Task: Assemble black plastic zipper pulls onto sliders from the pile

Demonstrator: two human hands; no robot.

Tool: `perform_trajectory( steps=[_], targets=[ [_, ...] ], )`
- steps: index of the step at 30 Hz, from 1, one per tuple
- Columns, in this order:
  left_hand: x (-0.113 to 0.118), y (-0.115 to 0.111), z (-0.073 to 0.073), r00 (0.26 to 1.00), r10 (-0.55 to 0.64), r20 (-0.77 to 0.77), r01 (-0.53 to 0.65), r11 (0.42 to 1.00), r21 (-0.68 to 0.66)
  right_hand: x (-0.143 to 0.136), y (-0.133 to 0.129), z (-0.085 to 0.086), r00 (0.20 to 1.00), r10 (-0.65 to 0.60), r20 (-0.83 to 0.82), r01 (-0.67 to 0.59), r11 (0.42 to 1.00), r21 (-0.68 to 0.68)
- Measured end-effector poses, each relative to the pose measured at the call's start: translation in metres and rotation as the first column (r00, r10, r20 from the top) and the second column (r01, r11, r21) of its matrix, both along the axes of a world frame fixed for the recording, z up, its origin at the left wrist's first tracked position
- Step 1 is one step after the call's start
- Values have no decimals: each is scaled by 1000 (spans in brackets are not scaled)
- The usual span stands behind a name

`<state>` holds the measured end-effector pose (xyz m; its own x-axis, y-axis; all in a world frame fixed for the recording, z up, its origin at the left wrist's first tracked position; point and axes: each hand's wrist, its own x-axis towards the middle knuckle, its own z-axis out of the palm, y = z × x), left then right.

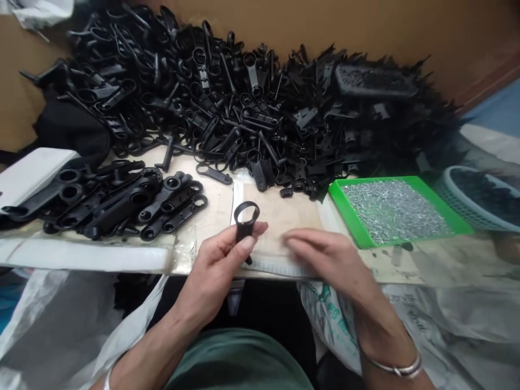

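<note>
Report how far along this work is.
Perhaps done: the stacked black pieces at left, though I can't confirm it. In hand: one ringed black part, in the left hand; the right hand is blurred. Apparently left: the large heap behind.

My left hand (pixel 219 253) grips black ringed part (pixel 244 230) between thumb and fingers, ring end up. My right hand (pixel 325 252), blurred, just right of it, near table edge. Green tray (pixel 357 216) of small silvery metal pieces (pixel 398 208) beyond right hand. Heap of black parts (pixel 227 97) behind; more black pieces (pixel 134 203) lined up left. Metal bangle (pixel 400 369) on my right wrist.
</note>
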<state>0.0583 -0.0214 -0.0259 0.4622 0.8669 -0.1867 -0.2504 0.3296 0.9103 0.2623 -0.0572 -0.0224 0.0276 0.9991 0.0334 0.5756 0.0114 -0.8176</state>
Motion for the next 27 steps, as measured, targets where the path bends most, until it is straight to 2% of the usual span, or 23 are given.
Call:
perform_trajectory(
  steps=[2, 3, 5, 8, 11, 17, 21, 23, 25, 27],
  targets=[
    [1, 5, 1, 1000, 25, 16, -24, 997, -75, 24, 8, -1, 944, -195, 266, 162, 977, 141],
    [1, 7, 1, 999, 21, 31, -17, 992, -126, 33, 14, -2, 895, -257, 364, 193, 960, 203],
    [2, 11, 2, 998, -1, 56, 13, 977, -215, 41, 31, -3, 829, -285, 482, 169, 948, 270],
    [1, 13, 3, 997, -27, 72, 46, 958, -283, 31, 58, -3, 779, -215, 589, 63, 962, 267],
    [-2, 14, 4, 997, -14, 77, 36, 952, -303, 14, 75, -2, 712, -121, 692, -28, 979, 200],
    [-7, 15, -4, 983, 65, 173, -21, 969, -244, 13, 61, -4, 722, 20, 692, -169, 974, 149],
    [-6, 17, -4, 970, 62, 233, -2, 968, -251, 22, 59, -4, 667, 51, 743, -203, 972, 116],
    [-7, 16, -1, 965, 58, 256, 13, 964, -266, 23, 61, 0, 690, 47, 722, -173, 980, 101],
    [-8, 15, 1, 962, 46, 270, 28, 964, -266, 19, 61, 5, 801, 45, 596, -142, 983, 117],
    [-9, 14, 2, 959, 32, 281, 41, 967, -253, 6, 57, 10, 924, 64, 378, -138, 976, 172]
  ],
)
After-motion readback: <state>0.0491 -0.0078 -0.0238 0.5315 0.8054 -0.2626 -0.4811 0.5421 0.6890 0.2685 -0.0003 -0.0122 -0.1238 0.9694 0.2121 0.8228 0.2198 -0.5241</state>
